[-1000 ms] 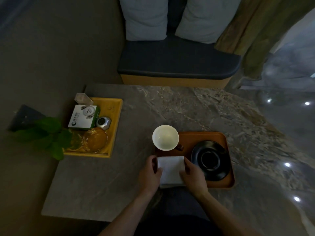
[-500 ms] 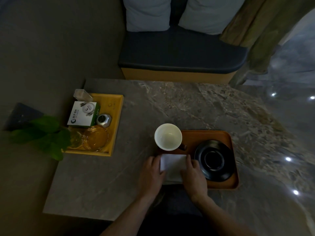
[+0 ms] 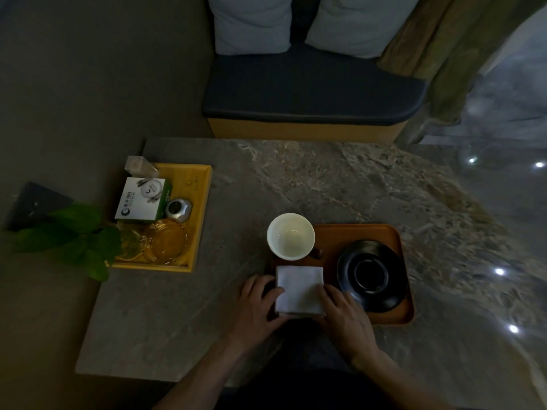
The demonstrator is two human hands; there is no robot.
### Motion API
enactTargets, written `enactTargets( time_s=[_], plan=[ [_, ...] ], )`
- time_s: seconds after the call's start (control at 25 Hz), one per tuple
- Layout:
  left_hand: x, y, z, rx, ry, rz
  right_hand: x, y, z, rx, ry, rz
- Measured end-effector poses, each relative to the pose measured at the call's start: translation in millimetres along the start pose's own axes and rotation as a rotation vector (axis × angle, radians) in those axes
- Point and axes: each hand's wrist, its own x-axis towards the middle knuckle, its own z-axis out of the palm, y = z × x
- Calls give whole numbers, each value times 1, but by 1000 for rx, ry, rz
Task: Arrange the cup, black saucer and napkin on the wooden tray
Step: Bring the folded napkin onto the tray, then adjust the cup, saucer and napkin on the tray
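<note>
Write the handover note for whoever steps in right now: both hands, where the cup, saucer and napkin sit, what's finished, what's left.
Left hand: fingers resting on the left edge of the napkin, no closed grip.
Right hand: fingers flat on the napkin's right side, pressing rather than holding.
Napkin: folded white square at the near left end of the wooden tray.
Cup: upright, empty, at the tray's far left corner, just behind the napkin.
Black saucer: on the tray's right half, nothing on it.
Done: all three are on the tray.
Left: square up the napkin, then lift both hands away.
</note>
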Motion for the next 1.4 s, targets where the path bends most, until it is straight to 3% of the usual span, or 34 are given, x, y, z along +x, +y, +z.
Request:
enactTargets(
  time_s=[0.28, 0.8, 0.92, 1.0, 1.08, 1.28, 1.4],
  plan=[
    [0, 1, -3, 54, -67, 64, 2, 0, -3, -91, 40, -35],
    [-11, 3, 5, 59, -119, -25, 5, 4, 2, -88, -12, -6],
    [-10, 2, 0, -157, -118, -98, 6, 4, -3, -27, 13, 16],
    [-4, -3, -9, -388, -100, -230, 10, 7, -13, 9, 64, 25],
    [9, -14, -22, -473, -75, -335, 20, 10, -25, 28, 150, 22],
    [68, -38, -69, -250, 3, -288, 60, 8, -54, 1, 231, 17],
    [101, -39, -94, -207, -44, -239, 86, 2, -65, 8, 195, -16]
  ],
)
